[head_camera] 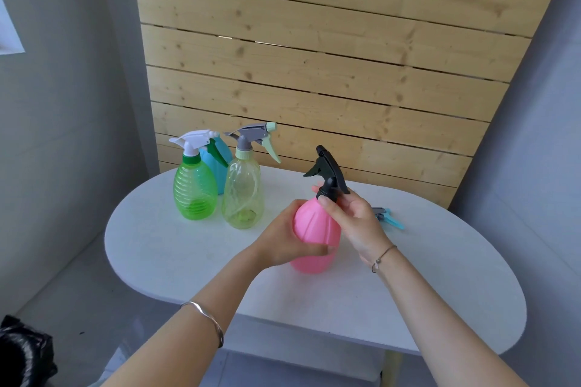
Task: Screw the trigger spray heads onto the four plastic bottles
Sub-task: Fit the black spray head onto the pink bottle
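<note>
Head view shows the left hand [284,240] wrapped around the rounded pink plastic bottle [316,237] standing on the white oval counter [188,248], while the right hand [352,220] pinches the collar of the black trigger spray head [328,174] on its neck. Just behind the right hand lies a loose blue and grey spray head [388,217]. Farther back, left of the left hand, stand a pale yellow clear bottle [242,195], a ribbed green bottle [195,190] and a blue bottle [218,163], the first two fitted with heads.

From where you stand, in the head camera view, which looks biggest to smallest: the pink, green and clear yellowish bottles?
1. Pink bottle, though it is nearest the camera.
2 and 3. Clear yellowish bottle and green bottle: too alike to rank.
</note>
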Motion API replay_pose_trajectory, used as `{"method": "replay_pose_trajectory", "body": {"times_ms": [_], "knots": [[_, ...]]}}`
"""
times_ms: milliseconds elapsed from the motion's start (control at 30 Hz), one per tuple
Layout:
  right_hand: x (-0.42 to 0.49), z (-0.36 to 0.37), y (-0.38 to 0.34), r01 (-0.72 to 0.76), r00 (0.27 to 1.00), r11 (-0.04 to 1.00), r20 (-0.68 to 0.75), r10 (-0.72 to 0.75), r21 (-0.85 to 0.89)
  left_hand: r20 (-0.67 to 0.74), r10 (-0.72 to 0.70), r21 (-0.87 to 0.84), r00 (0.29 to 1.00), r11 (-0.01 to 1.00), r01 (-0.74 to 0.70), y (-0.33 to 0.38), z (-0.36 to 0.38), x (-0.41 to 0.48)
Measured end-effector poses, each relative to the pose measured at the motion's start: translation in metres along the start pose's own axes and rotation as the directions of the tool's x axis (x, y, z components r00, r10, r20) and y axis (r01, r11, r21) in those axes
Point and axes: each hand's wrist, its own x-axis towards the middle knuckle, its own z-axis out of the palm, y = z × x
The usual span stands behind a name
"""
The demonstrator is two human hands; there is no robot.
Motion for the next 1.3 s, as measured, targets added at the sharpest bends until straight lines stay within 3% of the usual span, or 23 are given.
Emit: {"method": "replay_pose_trajectory", "body": {"times_ms": [100,233,467,633,767,933,1067,1167,1233,1300], "knots": [[0.000,-0.008,-0.012,-0.035,0.996,0.999,0.083,0.033,0.029,0.036,0.001,0.013,0.999,1.000,-0.002,0.010,-0.008,0.000],[-0.003,-0.012,-0.016,-0.020,0.999,0.999,0.049,0.017,0.048,0.066,-0.004,0.041,0.998,0.999,0.001,0.020,-0.011,-0.005],[-0.002,0.000,-0.025,0.041,0.987,0.991,-0.161,-0.020,0.128,-0.163,0.070,0.120,0.984,0.992,-0.051,0.037,-0.006,-0.011],[-0.005,0.006,-0.029,0.024,0.976,0.984,-0.217,0.015,0.178,-0.214,0.079,0.195,0.974,0.980,-0.037,0.044,-0.010,-0.015],[-0.008,0.007,-0.038,0.023,0.975,0.991,-0.220,0.006,0.130,-0.079,0.005,0.055,0.997,0.999,0.000,0.050,-0.020,-0.021],[-0.009,-0.003,-0.052,-0.067,0.997,0.965,0.053,0.055,0.254,0.232,-0.022,-0.304,0.973,0.948,0.094,0.052,-0.032,-0.026],[-0.010,-0.008,-0.056,-0.069,0.993,0.954,0.116,0.036,0.291,0.298,-0.008,-0.443,0.955,0.885,0.145,0.054,-0.038,-0.025],[-0.007,-0.008,-0.056,-0.005,1.000,0.962,0.025,-0.002,0.275,0.170,0.024,-0.380,0.985,0.924,0.043,0.057,-0.043,-0.022],[0.000,-0.008,-0.058,0.029,0.998,0.970,-0.057,-0.015,0.241,-0.010,0.075,-0.310,0.997,0.948,-0.074,0.060,-0.050,-0.019],[0.006,-0.013,-0.057,0.074,0.986,0.984,-0.162,-0.047,0.162,-0.233,0.131,-0.217,0.964,0.959,-0.183,0.061,-0.058,-0.018]]}}
